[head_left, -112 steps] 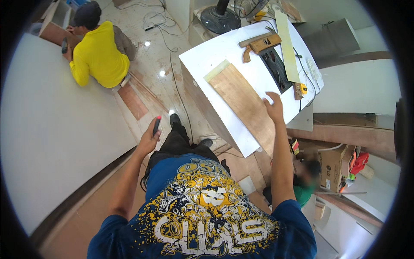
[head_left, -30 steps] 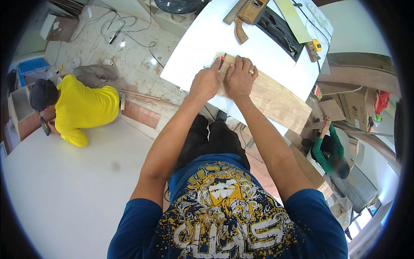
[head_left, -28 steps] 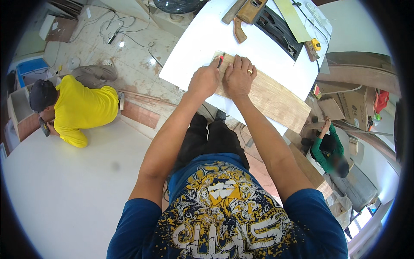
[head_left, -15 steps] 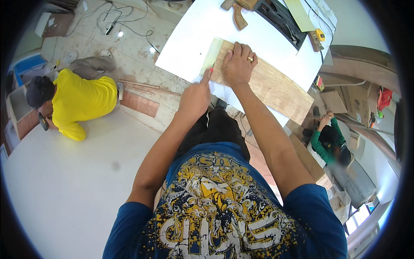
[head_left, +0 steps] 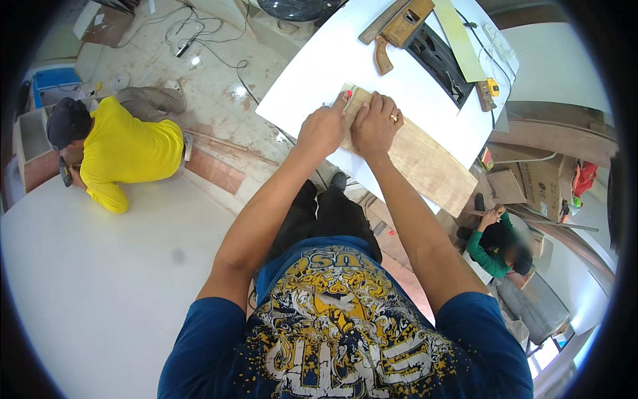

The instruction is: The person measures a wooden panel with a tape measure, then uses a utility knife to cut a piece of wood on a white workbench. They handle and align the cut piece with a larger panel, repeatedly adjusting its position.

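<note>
On the white table lies a long brown wooden board (head_left: 428, 163), slanting from upper left to lower right. My right hand (head_left: 375, 126), with a ring on one finger, rests on it near its far left end, fingers stretched out and close together. Just left of it, my left hand (head_left: 322, 130) is closed at the board's end, around a small thing with a red tip (head_left: 347, 95). The fingers hide most of that thing, so its kind is not clear. A pale greenish strip (head_left: 359, 96) shows at the board's end by my left fingertips.
A wooden hand plane (head_left: 407, 25), a curved wooden handle (head_left: 383, 56), a black tray-like part (head_left: 435, 63) and a yellow tape measure (head_left: 492, 86) lie on the white table (head_left: 299, 86). A person in yellow (head_left: 136, 146) works at left, another in green (head_left: 492, 249) at right.
My left hand has moved forward and to the right along the board's end, closer to my right hand. The pale strip shows much less now. The whole view has shifted slightly.
</note>
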The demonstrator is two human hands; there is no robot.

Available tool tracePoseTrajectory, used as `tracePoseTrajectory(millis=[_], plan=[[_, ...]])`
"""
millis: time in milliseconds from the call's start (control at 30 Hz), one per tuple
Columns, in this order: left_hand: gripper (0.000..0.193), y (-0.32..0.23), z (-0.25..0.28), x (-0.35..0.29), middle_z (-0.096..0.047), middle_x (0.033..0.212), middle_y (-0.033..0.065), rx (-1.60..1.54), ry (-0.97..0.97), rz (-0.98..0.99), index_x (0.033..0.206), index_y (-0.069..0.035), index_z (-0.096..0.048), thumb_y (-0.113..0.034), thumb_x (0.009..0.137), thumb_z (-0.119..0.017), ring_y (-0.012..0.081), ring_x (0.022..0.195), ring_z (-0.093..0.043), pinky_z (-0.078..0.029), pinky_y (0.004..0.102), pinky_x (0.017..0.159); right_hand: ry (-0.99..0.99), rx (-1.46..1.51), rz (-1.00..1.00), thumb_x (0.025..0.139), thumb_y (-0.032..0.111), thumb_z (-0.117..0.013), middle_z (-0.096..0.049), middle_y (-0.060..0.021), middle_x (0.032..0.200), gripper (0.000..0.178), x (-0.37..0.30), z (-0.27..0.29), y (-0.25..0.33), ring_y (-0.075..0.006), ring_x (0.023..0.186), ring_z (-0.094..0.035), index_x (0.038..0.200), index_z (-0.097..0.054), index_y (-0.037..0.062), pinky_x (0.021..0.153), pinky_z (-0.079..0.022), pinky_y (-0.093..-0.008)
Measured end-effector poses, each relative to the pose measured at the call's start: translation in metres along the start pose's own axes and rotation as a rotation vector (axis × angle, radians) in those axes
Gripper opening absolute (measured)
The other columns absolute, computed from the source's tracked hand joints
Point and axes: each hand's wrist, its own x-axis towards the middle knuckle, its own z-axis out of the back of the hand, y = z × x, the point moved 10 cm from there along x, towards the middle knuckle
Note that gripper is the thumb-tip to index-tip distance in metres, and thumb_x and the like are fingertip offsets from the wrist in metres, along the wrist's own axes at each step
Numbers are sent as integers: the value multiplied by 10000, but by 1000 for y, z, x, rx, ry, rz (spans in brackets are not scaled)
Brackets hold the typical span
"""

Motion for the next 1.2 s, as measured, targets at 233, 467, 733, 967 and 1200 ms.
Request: tracePoseTrajectory(millis=[233,467,733,967,1200], plan=[[471,-12,-9,18,-717,915,292,39,95,10,1457,-30,-539,-143,999,-531,460,881,-715,-567,543,806,44,7,-24,1049,293,-447,-481,-150,1407,469,0,-4,-6,-314,1408,-366,1429,-504,25,1206,-177,-555],[488,-10,-13,16,-705,886,306,62,71,-26,1486,-100,-520,-160,1002,-538,483,888,-703,-558,565,826,37,-1,-3,1043,296,-468,-502,-141,1381,458,1,-2,-3,-319,1383,-385,1416,-511,33,1200,-189,-552],[558,5,-19,-64,-701,811,287,133,166,26,1513,-3,-474,-110,969,-539,461,767,-710,-560,573,719,20,24,-18,1026,303,-499,-508,-137,1365,449,-1,-4,-7,-316,1355,-407,1394,-524,46,1192,-203,-560],[552,14,-12,-107,-687,778,280,136,212,113,1518,-18,-474,-114,977,-536,472,744,-697,-559,569,716,24,10,-16,1025,292,-493,-487,-159,1381,449,2,-1,-5,-328,1372,-392,1392,-519,34,1190,-200,-569],[520,-4,7,-18,-693,833,296,28,54,27,1495,-26,-492,-128,990,-556,464,810,-698,-550,561,749,45,15,0,1033,277,-468,-482,-166,1389,443,-1,0,0,-323,1379,-384,1397,-506,27,1190,-198,-571]])
